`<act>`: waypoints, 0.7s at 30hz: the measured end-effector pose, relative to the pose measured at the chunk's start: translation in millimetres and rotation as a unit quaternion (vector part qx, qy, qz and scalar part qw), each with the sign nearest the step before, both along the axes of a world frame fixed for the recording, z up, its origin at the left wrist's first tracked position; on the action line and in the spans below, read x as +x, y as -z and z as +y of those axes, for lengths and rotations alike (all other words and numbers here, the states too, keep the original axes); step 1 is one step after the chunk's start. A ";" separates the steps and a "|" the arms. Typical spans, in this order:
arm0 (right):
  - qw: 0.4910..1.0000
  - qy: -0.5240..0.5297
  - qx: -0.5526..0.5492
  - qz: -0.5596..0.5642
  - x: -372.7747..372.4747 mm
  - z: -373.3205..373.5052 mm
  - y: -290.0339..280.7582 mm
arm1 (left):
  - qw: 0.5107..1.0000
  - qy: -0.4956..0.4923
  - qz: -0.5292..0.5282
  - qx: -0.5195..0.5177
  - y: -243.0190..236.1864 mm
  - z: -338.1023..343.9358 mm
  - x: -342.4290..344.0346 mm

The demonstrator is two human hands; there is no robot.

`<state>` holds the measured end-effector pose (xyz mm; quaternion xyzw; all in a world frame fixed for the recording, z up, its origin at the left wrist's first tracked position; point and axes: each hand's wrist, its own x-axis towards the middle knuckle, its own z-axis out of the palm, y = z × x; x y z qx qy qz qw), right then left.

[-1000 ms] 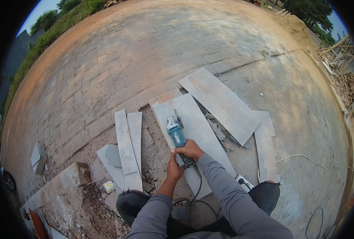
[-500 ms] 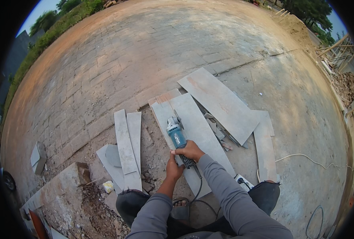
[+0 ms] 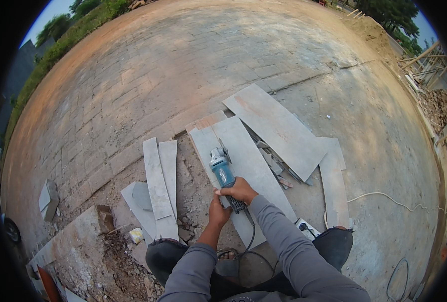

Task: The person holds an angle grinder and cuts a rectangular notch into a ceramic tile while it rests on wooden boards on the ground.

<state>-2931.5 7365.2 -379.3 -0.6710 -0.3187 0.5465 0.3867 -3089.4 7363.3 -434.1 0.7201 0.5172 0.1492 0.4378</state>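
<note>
My right hand point(image 3: 239, 190) grips the body of a teal-and-silver angle grinder point(image 3: 223, 170), its disc upright on a long pale grey slab point(image 3: 254, 176) along a straight line. Just below and left, my left hand point(image 3: 218, 211) is closed at the rear of the tool, thumb raised beside the right one; its fingertips are partly hidden. A dark cord runs from the grinder down between my legs. A second wide slab point(image 3: 273, 131) lies tilted at the upper right over broken offcuts point(image 3: 268, 158). Narrow strips point(image 3: 158, 181) lie to the left.
Another strip point(image 3: 332, 191) lies at the right, near a white power strip point(image 3: 304, 227) with a pale cable. A concrete block point(image 3: 48, 200) and a broken concrete ledge point(image 3: 70, 241) with rubble are at lower left. A sand heap point(image 3: 372, 32) and wooden poles point(image 3: 422, 60) border the paving at right.
The whole view has shifted very slightly. Both hands and the grinder hold almost the same position on the slab.
</note>
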 end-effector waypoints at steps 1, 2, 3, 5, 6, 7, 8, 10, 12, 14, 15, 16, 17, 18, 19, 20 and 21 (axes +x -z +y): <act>1.000 -0.002 -0.003 0.000 -0.3 -0.3 -1.7 | 1.000 -0.001 0.001 0.003 2.5 -0.4 -0.8; 1.000 -0.003 -0.007 -0.001 -0.5 -0.5 -3.3 | 1.000 -0.003 0.001 0.007 4.9 -0.7 -1.8; 1.000 -0.004 -0.010 -0.002 0.5 -1.2 -3.7 | 1.000 -0.003 0.001 0.010 5.5 -1.0 -1.0; 1.000 -0.009 -0.009 -0.005 2.2 -1.8 -1.1 | 1.000 0.003 0.003 0.010 6.6 -0.5 -0.3; 1.000 -0.012 -0.008 -0.006 2.7 -2.0 0.6 | 1.000 0.006 0.003 0.010 7.3 -0.1 -0.7; 1.000 -0.009 -0.009 -0.006 2.7 -2.4 2.3 | 1.000 0.007 0.001 0.015 9.3 -0.1 -1.1; 1.000 -0.006 -0.011 -0.006 2.5 -3.0 4.0 | 1.000 0.009 -0.001 0.021 11.9 -0.2 -1.5; 1.000 -0.006 -0.014 -0.006 1.7 -3.7 3.0 | 1.000 0.009 -0.001 0.024 14.0 -0.2 -2.2; 1.000 -0.010 -0.018 -0.007 1.9 -4.6 0.5 | 1.000 0.009 0.003 0.020 14.6 -0.4 -2.2; 1.000 -0.018 -0.016 0.001 1.6 -5.7 -3.4 | 1.000 0.008 0.010 0.009 13.7 0.0 -2.8; 1.000 -0.021 -0.014 0.005 2.2 -6.0 -4.5 | 1.000 0.008 0.013 0.004 13.4 0.5 -2.5; 1.000 -0.016 -0.012 0.001 2.0 -6.3 -3.3 | 1.000 0.009 0.012 0.004 13.8 0.7 -2.4; 1.000 -0.011 -0.010 -0.004 1.1 -6.7 -1.4 | 1.000 0.009 0.011 0.005 14.2 0.9 -2.5; 1.000 -0.006 -0.008 -0.009 0.8 -7.3 -1.1 | 1.000 0.009 0.010 0.005 13.5 0.8 -1.9; 1.000 -0.007 -0.007 -0.006 1.2 -7.7 -0.9 | 1.000 0.010 0.016 0.006 12.8 0.8 -1.7; 1.000 -0.008 -0.006 -0.003 1.6 -8.1 -0.6 | 1.000 0.010 0.022 0.007 12.0 0.8 -1.7; 1.000 -0.010 -0.005 0.000 1.5 -8.5 0.0 | 1.000 0.010 0.028 0.008 11.3 0.7 -2.0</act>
